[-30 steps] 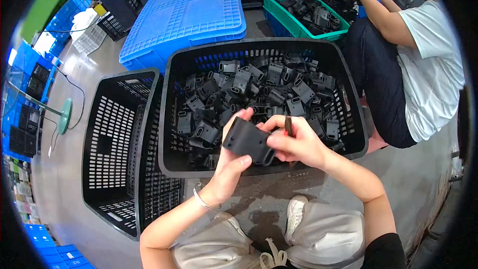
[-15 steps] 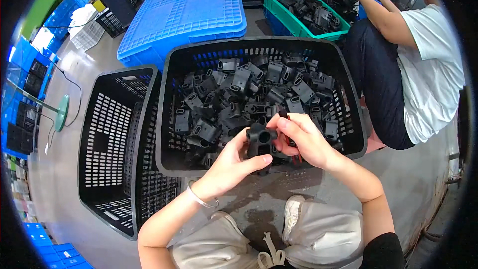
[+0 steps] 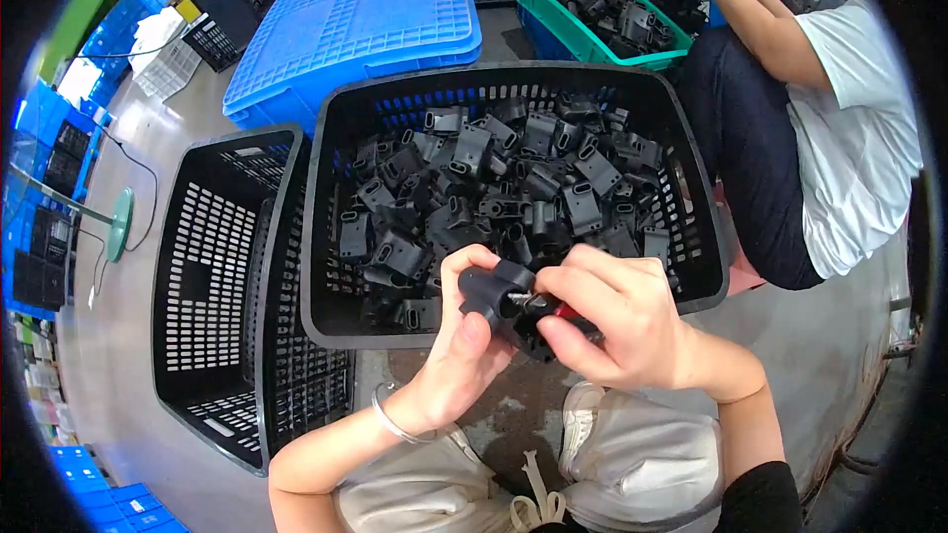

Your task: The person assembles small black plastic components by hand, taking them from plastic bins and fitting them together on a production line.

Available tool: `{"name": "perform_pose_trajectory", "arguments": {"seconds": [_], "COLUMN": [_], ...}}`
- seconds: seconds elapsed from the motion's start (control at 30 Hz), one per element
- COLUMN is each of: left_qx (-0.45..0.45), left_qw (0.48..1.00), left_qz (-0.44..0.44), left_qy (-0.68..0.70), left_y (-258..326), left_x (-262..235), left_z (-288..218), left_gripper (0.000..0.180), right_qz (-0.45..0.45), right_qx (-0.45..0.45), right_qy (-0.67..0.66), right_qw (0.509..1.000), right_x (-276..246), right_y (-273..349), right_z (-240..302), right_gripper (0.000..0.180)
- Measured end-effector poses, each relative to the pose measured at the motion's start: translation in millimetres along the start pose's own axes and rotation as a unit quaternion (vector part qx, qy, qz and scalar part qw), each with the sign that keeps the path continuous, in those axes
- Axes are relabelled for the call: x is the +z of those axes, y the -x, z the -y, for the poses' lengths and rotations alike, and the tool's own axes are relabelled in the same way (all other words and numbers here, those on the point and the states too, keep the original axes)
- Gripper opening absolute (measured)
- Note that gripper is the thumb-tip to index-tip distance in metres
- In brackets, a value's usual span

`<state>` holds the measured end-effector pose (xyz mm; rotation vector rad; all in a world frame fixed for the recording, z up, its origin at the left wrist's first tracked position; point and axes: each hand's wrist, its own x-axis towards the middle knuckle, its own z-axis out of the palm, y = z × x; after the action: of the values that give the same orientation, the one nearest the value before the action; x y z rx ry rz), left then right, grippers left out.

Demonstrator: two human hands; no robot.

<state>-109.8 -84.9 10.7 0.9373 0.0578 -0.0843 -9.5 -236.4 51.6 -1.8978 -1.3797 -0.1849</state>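
Observation:
My left hand [image 3: 464, 341] grips a black plastic part [image 3: 494, 288] just over the near rim of a black crate [image 3: 326, 237]. My right hand [image 3: 617, 321] holds a small tool with a red handle [image 3: 565, 314], and its tip sits against the part. The crate is full of several more black plastic parts [image 3: 494, 188]. Part of the held piece is hidden behind my fingers.
An empty black mesh crate [image 3: 212, 286] stands to the left. A blue lid [image 3: 360, 15] covers a crate at the back. A green tray [image 3: 602, 35] of black parts sits far right, where another person in a white shirt [image 3: 854, 128] works.
I have turned the black part in my left hand and drawn it closer. My right hand has brought the red-handled tool onto it.

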Motion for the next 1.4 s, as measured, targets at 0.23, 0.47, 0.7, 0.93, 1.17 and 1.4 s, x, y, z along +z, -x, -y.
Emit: {"name": "perform_pose_trajectory", "arguments": {"seconds": [0.23,0.47,0.7,0.93,1.17,1.4], "left_qx": [0.027,0.001,0.017,0.027,0.022,0.030], "left_qw": [0.999,0.999,0.999,0.997,0.996,0.996], "left_qz": [0.003,-0.027,-0.040,-0.047,-0.062,-0.067], "left_qy": [-0.042,-0.028,-0.033,-0.050,-0.054,-0.041], "left_y": [3.6,5.5,5.1,8.7,9.0,9.8], "left_x": [1.8,0.7,0.9,0.7,0.4,1.4], "left_z": [7.3,8.4,11.4,11.7,13.0,18.1], "left_gripper": [0.074,0.072,0.069,0.068,0.068,0.066], "right_qz": [0.010,0.044,0.025,0.048,0.054,0.023], "right_qx": [-0.031,-0.051,-0.044,-0.057,-0.045,-0.028], "right_qy": [0.028,0.057,0.056,0.041,0.037,0.019], "right_qw": [0.999,0.996,0.997,0.996,0.997,0.999], "right_x": [-5.0,-7.4,-4.9,-8.1,-5.0,2.4], "right_y": [4.7,2.0,3.8,2.9,5.5,8.9], "right_z": [4.2,1.9,2.4,2.2,1.5,0.4], "right_gripper": [0.024,0.024,0.024,0.024,0.025,0.025]}}
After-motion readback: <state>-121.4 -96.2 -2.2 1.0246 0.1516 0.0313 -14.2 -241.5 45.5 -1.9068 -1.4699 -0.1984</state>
